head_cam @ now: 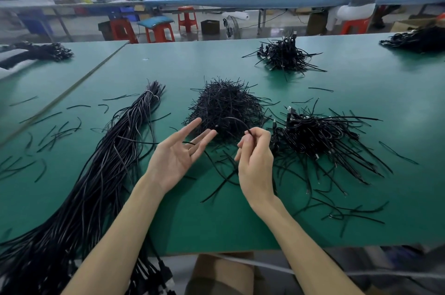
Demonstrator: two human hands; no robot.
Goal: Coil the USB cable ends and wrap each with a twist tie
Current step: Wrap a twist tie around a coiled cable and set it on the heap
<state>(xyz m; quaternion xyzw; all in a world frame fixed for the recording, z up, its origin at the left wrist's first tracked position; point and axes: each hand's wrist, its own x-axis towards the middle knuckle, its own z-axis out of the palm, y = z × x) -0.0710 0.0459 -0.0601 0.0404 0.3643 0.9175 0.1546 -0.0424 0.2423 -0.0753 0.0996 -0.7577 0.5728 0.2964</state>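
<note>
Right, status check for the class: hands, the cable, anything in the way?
Left hand open, palm up. Right hand pinching a thin black strand, arced, not coiled. Twist tie pile right behind the hands, nothing blocking.

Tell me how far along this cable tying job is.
Done: a heap of tied cables lies right of the hands, with a farther heap behind it. In hand: the right hand pinches a thin black strand; the left hand is open. Left: a thick bundle of loose cables beside the twist tie pile, so plenty remains.
</note>
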